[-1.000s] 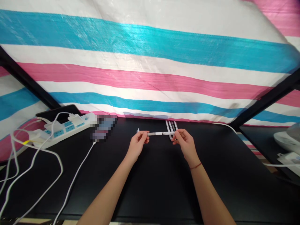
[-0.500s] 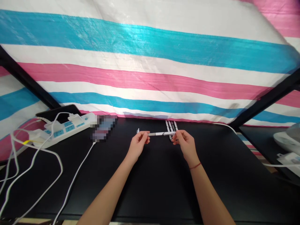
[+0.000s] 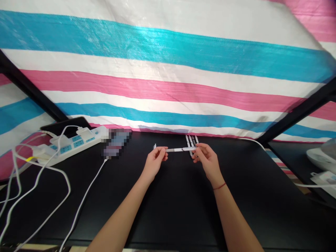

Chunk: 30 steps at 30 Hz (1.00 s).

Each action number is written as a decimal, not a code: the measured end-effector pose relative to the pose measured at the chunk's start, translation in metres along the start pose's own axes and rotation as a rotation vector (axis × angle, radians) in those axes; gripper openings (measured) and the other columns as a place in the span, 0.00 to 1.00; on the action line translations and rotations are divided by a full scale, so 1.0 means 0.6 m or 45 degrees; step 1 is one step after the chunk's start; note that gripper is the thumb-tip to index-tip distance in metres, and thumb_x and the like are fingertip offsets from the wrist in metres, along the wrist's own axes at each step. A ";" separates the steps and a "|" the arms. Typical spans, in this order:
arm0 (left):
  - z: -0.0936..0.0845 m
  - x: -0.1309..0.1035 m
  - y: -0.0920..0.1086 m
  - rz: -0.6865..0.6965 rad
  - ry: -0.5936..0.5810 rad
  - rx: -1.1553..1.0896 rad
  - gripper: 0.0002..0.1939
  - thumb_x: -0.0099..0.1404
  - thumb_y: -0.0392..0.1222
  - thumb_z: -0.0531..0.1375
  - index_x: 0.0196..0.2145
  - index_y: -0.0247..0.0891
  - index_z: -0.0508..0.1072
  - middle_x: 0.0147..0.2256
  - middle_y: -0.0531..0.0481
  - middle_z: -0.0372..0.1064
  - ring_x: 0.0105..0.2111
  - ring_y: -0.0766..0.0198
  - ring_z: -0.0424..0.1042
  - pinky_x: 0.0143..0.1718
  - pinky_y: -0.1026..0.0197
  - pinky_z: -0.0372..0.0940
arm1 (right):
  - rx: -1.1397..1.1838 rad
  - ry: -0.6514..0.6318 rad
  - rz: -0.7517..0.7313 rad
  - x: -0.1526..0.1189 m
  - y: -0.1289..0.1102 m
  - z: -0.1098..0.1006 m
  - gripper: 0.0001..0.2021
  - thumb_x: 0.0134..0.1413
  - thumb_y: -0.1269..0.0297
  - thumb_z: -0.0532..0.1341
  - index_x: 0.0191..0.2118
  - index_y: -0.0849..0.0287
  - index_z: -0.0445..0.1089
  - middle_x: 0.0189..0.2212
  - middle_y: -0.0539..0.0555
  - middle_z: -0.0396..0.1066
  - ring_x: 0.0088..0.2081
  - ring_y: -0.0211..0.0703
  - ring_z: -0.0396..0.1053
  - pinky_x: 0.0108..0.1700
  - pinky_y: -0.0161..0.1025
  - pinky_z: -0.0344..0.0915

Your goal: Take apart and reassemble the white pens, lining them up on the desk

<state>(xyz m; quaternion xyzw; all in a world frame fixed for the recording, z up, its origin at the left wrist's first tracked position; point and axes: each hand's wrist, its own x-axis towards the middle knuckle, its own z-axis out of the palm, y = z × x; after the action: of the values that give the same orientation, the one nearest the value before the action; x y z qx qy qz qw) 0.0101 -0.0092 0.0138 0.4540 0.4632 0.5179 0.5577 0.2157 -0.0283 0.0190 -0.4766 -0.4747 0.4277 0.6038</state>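
Note:
A white pen (image 3: 178,149) with a grey grip section is held level above the black table between my two hands. My left hand (image 3: 155,158) pinches its grey end between thumb and fingers. At the clip end, my right hand (image 3: 206,156) is closed on the pen, thumb against fingers. Several more white pens (image 3: 188,140) lie side by side on the table just behind my right hand, their near ends partly covered by the held pen and the fingers. The tip of a small white object (image 3: 154,145) shows behind my left hand, which hides the rest.
A white power strip (image 3: 76,145) with plugs and looping white cables stands at the left, a dark device (image 3: 67,126) behind it. Near it lies a blurred-out phone-like object (image 3: 117,143) on a white cable (image 3: 85,199). Striped sheeting (image 3: 168,94) hangs along the table's (image 3: 183,210) back edge.
The right fingers have shifted slightly at the clip end, and the pen's clip appears turned a little. My left hand stays in the same place.

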 end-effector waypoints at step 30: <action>0.037 -0.042 -0.011 0.112 -0.537 0.453 0.06 0.59 0.44 0.57 0.31 0.39 0.67 0.24 0.54 0.67 0.23 0.68 0.64 0.26 0.66 0.57 | 0.163 0.193 0.083 -0.006 0.004 0.019 0.29 0.42 0.58 0.67 0.47 0.51 0.52 0.33 0.47 0.66 0.27 0.42 0.73 0.21 0.37 0.72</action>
<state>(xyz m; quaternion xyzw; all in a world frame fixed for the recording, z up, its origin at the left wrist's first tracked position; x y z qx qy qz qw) 0.0321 -0.0350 0.0120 0.6622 0.4004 0.3464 0.5303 0.2038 -0.0293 0.0168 -0.4834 -0.3835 0.4392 0.6529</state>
